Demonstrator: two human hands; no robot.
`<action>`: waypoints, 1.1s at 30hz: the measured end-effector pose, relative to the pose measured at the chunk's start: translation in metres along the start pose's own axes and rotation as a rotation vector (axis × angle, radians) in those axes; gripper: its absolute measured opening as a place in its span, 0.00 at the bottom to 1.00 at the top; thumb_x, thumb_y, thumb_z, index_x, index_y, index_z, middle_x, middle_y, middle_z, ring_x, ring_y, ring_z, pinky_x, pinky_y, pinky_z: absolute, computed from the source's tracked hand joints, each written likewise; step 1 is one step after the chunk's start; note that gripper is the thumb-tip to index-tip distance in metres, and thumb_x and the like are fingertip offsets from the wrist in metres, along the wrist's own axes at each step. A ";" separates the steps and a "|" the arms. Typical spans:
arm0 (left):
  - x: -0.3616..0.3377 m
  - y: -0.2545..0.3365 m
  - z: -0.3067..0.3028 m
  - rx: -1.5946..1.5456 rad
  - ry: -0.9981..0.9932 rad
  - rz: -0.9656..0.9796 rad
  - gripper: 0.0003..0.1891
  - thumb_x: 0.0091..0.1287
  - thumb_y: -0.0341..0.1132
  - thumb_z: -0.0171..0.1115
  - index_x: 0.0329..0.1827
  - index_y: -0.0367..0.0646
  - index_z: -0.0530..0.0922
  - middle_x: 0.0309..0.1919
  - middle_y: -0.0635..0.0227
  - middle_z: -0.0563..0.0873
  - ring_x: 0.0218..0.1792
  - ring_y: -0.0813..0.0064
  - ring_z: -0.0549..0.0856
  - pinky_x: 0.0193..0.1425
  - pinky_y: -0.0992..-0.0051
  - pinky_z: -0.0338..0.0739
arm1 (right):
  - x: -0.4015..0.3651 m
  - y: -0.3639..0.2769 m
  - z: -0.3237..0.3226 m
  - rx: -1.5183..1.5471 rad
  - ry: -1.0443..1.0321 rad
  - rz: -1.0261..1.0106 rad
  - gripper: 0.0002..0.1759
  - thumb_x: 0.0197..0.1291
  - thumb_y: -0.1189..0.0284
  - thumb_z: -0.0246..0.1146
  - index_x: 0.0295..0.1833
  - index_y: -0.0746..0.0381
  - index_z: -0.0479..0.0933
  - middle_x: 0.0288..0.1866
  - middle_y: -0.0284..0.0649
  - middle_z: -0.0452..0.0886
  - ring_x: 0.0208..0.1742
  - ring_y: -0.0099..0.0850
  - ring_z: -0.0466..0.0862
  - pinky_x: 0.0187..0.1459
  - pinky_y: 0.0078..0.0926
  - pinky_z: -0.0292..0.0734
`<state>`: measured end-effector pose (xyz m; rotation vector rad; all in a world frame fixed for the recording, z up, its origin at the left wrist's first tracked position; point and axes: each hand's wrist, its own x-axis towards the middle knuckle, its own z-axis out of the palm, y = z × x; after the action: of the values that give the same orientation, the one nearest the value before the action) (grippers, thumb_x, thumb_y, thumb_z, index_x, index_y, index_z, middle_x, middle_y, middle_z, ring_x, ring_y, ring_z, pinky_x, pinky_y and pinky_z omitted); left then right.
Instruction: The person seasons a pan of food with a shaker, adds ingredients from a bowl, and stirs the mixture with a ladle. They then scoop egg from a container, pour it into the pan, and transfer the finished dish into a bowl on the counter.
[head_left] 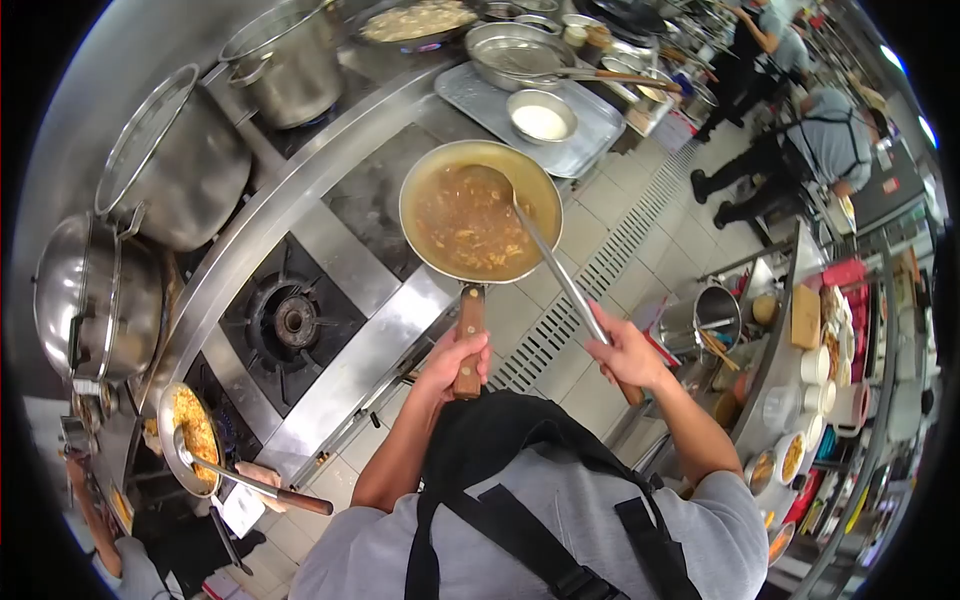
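Observation:
My left hand (457, 362) is wrapped round the wooden handle of a wok (418, 212), which is over the stove's front edge near the tray. Brown sauce with small pieces (465, 225) fills its bottom. My right hand (625, 352) grips the handle of a long metal ladle (560, 270), whose bowl dips into the sauce at the wok's upper right. Beyond the wok, a metal tray (596, 112) carries a small bowl of white liquid (540, 118) and a strainer set over a basin (515, 52).
A bare burner (294, 318) lies left of the wok. Large pots (175, 165) line the back left. Lower left is another pan with yellow food (190, 430). Co-workers (825, 140) stand at the upper right; another person (130, 560) is lower left. Shelves (885, 330) run along the right.

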<state>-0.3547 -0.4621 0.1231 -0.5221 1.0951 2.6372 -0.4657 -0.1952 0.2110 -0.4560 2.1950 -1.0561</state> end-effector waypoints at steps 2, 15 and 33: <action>-0.003 -0.019 0.011 0.045 -0.062 -0.053 0.14 0.66 0.35 0.60 0.48 0.37 0.69 0.26 0.67 0.76 0.21 0.77 0.77 0.23 0.74 0.76 | -0.041 0.009 -0.002 0.311 -0.090 0.117 0.36 0.63 0.75 0.56 0.76 0.56 0.52 0.22 0.39 0.74 0.18 0.30 0.76 0.21 0.27 0.72; -0.037 -0.173 0.091 0.187 -0.329 -0.469 0.12 0.67 0.34 0.58 0.48 0.38 0.69 0.24 0.67 0.75 0.21 0.78 0.76 0.22 0.75 0.75 | -0.294 0.074 0.037 1.516 0.207 0.334 0.28 0.64 0.79 0.55 0.70 0.56 0.63 0.24 0.34 0.65 0.15 0.16 0.62 0.11 0.13 0.55; 0.005 -0.193 0.168 0.362 -0.614 -0.746 0.13 0.66 0.35 0.59 0.46 0.38 0.69 0.23 0.67 0.76 0.20 0.77 0.77 0.22 0.75 0.77 | -0.389 0.064 0.016 0.002 0.808 0.653 0.38 0.57 0.74 0.59 0.74 0.58 0.56 0.28 0.52 0.81 0.28 0.46 0.82 0.38 0.38 0.77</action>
<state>-0.3306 -0.2073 0.1089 -0.0085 0.9010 1.7162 -0.1732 0.0508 0.3106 0.7940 2.7027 -0.9426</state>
